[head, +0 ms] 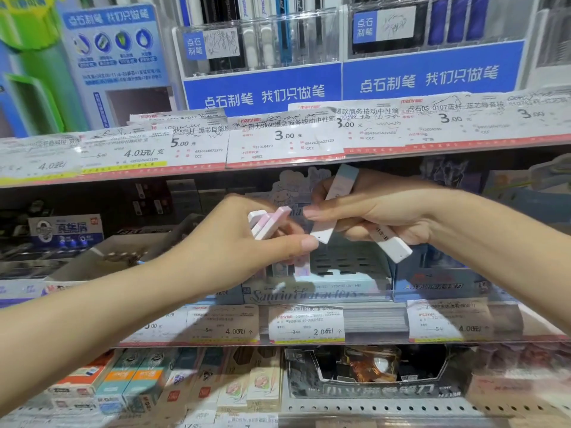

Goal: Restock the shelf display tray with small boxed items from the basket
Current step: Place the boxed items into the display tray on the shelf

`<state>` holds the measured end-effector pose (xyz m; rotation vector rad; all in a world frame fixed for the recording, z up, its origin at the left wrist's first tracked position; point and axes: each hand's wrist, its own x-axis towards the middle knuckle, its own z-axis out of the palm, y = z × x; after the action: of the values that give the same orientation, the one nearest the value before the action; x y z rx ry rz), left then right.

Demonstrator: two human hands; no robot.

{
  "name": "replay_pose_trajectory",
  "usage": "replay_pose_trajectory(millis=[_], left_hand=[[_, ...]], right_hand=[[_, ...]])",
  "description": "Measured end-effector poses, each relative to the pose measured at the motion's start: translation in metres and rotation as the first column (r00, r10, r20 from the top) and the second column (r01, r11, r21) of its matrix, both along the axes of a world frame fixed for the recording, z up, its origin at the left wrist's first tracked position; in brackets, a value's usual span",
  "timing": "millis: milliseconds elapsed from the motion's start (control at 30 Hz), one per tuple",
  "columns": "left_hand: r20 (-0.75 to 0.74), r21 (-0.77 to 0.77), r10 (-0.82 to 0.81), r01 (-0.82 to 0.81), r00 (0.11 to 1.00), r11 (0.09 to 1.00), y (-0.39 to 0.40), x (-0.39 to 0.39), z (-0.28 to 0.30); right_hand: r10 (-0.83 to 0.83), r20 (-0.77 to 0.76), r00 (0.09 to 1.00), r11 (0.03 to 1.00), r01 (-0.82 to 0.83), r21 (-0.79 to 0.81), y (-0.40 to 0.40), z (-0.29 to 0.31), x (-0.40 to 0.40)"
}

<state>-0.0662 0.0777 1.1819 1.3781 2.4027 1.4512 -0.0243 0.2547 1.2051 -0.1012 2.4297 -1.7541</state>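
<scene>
Stationery shelves with price labels fill the background, the lower goods blurred. The left hand (247, 242) pinches slim pink boxes (268, 223) above the half-hidden display tray (340, 288). The right hand (380, 211) grips several long white boxes (333, 205), their print unreadable.

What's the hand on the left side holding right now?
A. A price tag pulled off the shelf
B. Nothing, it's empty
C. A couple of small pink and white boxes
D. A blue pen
C: the left hand pinches small pink and white boxes between thumb and fingers, above the display tray, while the right hand grips other slim boxes.
</scene>
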Motion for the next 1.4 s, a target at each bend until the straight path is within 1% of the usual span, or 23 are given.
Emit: replay_pose_trajectory(millis=[33, 100, 167, 233, 267, 300, 367, 467, 500, 567, 667, 767, 833, 867, 900, 967, 1033, 1133, 1200, 1267, 1333, 1400], left_hand=[[0.068, 0.018, 0.007, -0.009, 0.998, 1.000, 0.003, 0.002, 0.000], [0.126, 0.066, 0.044, -0.053, 0.991, 0.996, 0.007, 0.004, -0.003], [0.071, 0.107, 0.091, -0.098, 0.993, 0.989, 0.009, 0.004, -0.008], [-0.013, 0.138, 0.161, -0.157, 0.987, 0.978, 0.009, 0.003, -0.011], [-0.029, 0.153, 0.175, -0.169, 0.984, 0.974, 0.009, 0.002, -0.012], [-0.012, 0.161, 0.174, -0.170, 0.985, 0.972, 0.009, 0.002, -0.011], [0.071, 0.141, 0.166, -0.175, 0.984, 0.974, 0.009, 0.000, -0.010], [0.192, 0.080, 0.135, -0.152, 0.972, 0.985, 0.004, -0.001, -0.010], [0.228, 0.064, 0.116, -0.133, 0.967, 0.989, 0.002, 0.000, -0.009], [0.279, 0.046, 0.076, -0.092, 0.957, 0.995, -0.002, 0.000, -0.007], [0.278, 0.002, 0.062, -0.065, 0.958, 0.998, -0.003, 0.000, -0.007], [0.272, -0.019, 0.046, -0.042, 0.961, 0.999, -0.002, 0.000, -0.009], [0.231, -0.019, 0.057, -0.054, 0.971, 0.998, -0.002, -0.003, -0.010], [0.186, -0.019, 0.078, -0.076, 0.979, 0.997, -0.004, -0.005, -0.010], [0.113, -0.024, 0.103, -0.101, 0.988, 0.995, -0.005, -0.008, -0.010], [-0.113, -0.046, 0.138, -0.144, 0.984, 0.988, -0.010, -0.015, -0.009], [-0.321, -0.097, 0.123, -0.162, 0.939, 0.982, -0.015, -0.019, -0.007], [-0.537, -0.268, 0.009, -0.181, 0.843, 0.946, -0.019, -0.023, -0.002], [-0.606, -0.380, -0.051, -0.233, 0.794, 0.895, -0.019, -0.025, -0.002], [-0.625, -0.460, -0.078, -0.285, 0.777, 0.841, -0.016, -0.025, -0.001], [-0.606, -0.507, -0.095, -0.291, 0.790, 0.811, -0.015, -0.025, 0.000], [-0.568, -0.531, -0.098, -0.273, 0.817, 0.802, -0.016, -0.025, 0.000]], right_hand=[[0.041, 0.038, 0.998, 0.999, -0.041, -0.020, -0.002, 0.000, 0.001], [0.099, 0.067, 0.993, 0.995, -0.096, -0.035, -0.006, -0.001, 0.002], [0.098, 0.045, 0.994, 0.994, -0.096, -0.043, -0.011, -0.005, 0.001], [0.070, 0.029, 0.997, 0.996, -0.068, -0.063, -0.015, -0.009, -0.001], [0.052, 0.030, 0.998, 0.997, -0.050, -0.064, -0.017, -0.010, -0.001], [0.041, 0.028, 0.999, 0.998, -0.039, -0.055, -0.017, -0.012, -0.002], [0.043, 0.007, 0.999, 0.999, -0.043, -0.019, -0.017, -0.013, 0.001], [0.098, -0.106, 0.989, 0.993, -0.092, 0.068, -0.011, -0.010, 0.005], [0.096, -0.161, 0.982, 0.993, -0.082, 0.090, -0.008, -0.009, 0.006], [0.041, -0.248, 0.968, 0.994, -0.014, 0.109, -0.004, -0.007, 0.005], [-0.086, -0.323, 0.942, 0.989, 0.119, 0.085, -0.003, -0.007, 0.002], [-0.145, -0.387, 0.911, 0.976, 0.197, 0.098, -0.003, -0.008, -0.002], [-0.182, -0.424, 0.887, 0.966, 0.241, 0.089, -0.002, -0.007, -0.003], [-0.193, -0.457, 0.868, 0.959, 0.265, 0.099, -0.001, -0.006, -0.003], [-0.192, -0.497, 0.846, 0.947, 0.293, 0.133, 0.002, -0.004, -0.002], [-0.156, -0.559, 0.814, 0.903, 0.347, 0.254, 0.008, -0.002, -0.002], [-0.101, -0.570, 0.815, 0.858, 0.361, 0.364, 0.015, -0.002, -0.005], [-0.050, -0.584, 0.811, 0.804, 0.379, 0.458, 0.019, -0.006, -0.012], [-0.011, -0.596, 0.803, 0.771, 0.386, 0.506, 0.020, -0.009, -0.018], [0.028, -0.601, 0.799, 0.750, 0.381, 0.541, 0.021, -0.012, -0.023], [0.050, -0.605, 0.795, 0.735, 0.380, 0.561, 0.021, -0.016, -0.029], [0.056, -0.604, 0.795, 0.735, 0.377, 0.564, 0.021, -0.019, -0.033]])
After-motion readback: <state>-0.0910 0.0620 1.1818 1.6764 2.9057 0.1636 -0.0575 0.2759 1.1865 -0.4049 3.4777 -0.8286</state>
